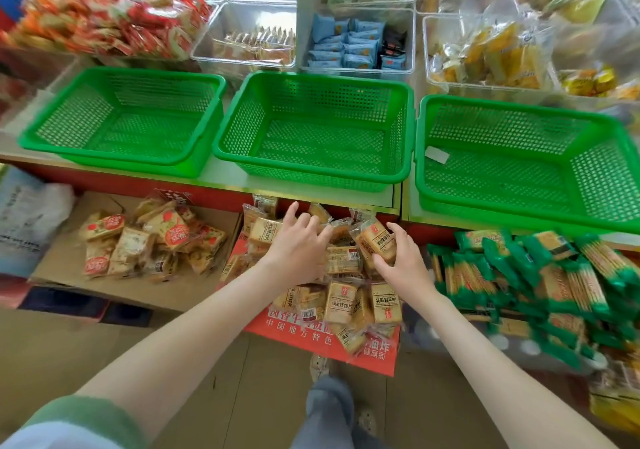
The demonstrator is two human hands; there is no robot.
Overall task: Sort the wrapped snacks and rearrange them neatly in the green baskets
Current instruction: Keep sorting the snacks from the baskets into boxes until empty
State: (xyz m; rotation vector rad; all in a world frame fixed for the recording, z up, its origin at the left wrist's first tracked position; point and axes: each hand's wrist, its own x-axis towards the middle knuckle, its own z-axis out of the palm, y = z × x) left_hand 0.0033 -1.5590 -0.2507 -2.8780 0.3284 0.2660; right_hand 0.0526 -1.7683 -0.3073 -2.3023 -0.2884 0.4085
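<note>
The right hand (398, 265) grips a wrapped snack (379, 237). The left hand (298, 249) lies spread open on the snack pile (346, 301). At twelve o'clock a green basket (311, 182) sits by the worktop (230, 175) edge.

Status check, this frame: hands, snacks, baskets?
Right hand grips one tan wrapped snack. Left hand on the tan pile, grip unclear. Left basket, middle basket, right basket: no snacks. Nothing blocking.

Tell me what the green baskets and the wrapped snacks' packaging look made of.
Green baskets: moulded plastic by the look, glossy rims, perforated walls and floor. Wrapped snacks: thin clear plastic film, probably; shiny, crinkled, brown slices showing through.
</note>
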